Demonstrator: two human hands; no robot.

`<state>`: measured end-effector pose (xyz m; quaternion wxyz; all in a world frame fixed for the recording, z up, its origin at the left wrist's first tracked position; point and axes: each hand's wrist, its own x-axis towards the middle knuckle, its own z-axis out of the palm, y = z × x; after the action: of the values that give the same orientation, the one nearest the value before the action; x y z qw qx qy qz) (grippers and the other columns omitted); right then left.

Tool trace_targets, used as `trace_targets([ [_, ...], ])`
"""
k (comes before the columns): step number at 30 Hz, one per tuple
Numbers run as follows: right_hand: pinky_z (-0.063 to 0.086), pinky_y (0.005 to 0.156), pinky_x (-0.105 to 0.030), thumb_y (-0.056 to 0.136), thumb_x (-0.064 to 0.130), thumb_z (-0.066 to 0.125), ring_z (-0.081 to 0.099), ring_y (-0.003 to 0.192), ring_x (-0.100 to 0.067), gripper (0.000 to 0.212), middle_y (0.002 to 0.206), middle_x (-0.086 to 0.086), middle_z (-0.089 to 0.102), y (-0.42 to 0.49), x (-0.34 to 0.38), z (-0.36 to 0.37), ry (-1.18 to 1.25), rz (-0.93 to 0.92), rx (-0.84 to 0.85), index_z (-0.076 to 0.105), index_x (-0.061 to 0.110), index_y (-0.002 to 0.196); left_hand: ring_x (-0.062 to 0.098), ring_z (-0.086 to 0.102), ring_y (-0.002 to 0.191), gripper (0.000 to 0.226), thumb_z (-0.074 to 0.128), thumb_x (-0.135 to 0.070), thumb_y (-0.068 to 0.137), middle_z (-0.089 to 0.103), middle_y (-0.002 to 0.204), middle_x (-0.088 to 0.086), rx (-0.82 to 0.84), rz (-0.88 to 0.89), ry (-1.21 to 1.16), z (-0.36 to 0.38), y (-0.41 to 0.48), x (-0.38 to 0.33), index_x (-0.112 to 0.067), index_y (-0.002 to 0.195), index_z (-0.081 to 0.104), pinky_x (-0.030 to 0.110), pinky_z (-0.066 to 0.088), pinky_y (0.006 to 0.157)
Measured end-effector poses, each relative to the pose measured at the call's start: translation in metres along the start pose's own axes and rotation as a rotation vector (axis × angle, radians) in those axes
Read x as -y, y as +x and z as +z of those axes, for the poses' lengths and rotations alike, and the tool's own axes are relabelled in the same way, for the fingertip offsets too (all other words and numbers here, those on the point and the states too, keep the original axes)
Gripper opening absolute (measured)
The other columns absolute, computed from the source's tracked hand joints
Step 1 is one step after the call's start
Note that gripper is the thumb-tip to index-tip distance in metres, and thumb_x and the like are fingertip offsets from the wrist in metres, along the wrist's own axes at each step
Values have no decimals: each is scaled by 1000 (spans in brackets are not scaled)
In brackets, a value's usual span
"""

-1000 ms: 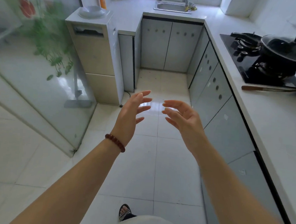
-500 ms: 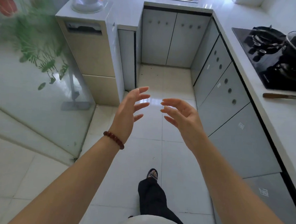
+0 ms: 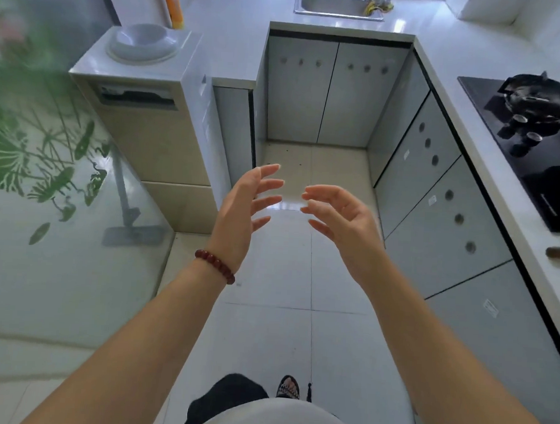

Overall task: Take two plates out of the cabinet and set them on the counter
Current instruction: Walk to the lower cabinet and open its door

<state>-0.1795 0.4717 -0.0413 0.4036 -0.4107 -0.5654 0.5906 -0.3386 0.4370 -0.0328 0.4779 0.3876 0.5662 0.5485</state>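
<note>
Both grips are open and empty: the left hand [image 3: 239,216] and the right hand [image 3: 346,228] hover over the floor. No plates are visible (probably behind the closed cabinet doors [image 3: 335,91]). Plates are likely stiff, smooth and fragile, so I would hold the rim on both sides before going to the tabletop [image 3: 492,103].

Both hands, left [image 3: 239,216] and right [image 3: 346,228], outstretched, fingers spread, empty.

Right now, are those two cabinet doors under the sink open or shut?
Shut. Both cabinet doors sit flush, with only a thin dark seam between them. The left hand and right hand hover empty, touching nothing.
</note>
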Motion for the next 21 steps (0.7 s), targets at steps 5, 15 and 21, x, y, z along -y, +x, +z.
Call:
trace_targets([
  [5, 51, 94, -41, 80, 27, 66, 65, 101, -24, 13, 101, 6, 70, 64, -5, 9, 13, 29, -5, 70, 31, 92, 9, 62, 102, 47, 31, -57, 83, 65, 115, -5, 16, -4, 2, -15, 68, -2, -35, 114, 60, 31, 47, 81],
  [15, 52, 87, -33, 83, 23, 66, 65, 96, -16, 13, 102, 6, 70, 222, 10, 28, 30, -22, -154, 70, 32, 92, 11, 61, 104, 45, 33, -57, 82, 65, 115, -5, 190, 8, -6, -41, 240, -38, -36, 111, 61, 37, 46, 91],
  [21, 52, 87, -32, 80, 27, 65, 64, 97, -17, 13, 101, 6, 70, 285, 8, 27, 58, -6, -241, 70, 33, 90, 12, 61, 104, 49, 31, -56, 84, 65, 115, -3, 271, -18, 8, -40, 315, -43, -31, 116, 60, 38, 46, 91],
])
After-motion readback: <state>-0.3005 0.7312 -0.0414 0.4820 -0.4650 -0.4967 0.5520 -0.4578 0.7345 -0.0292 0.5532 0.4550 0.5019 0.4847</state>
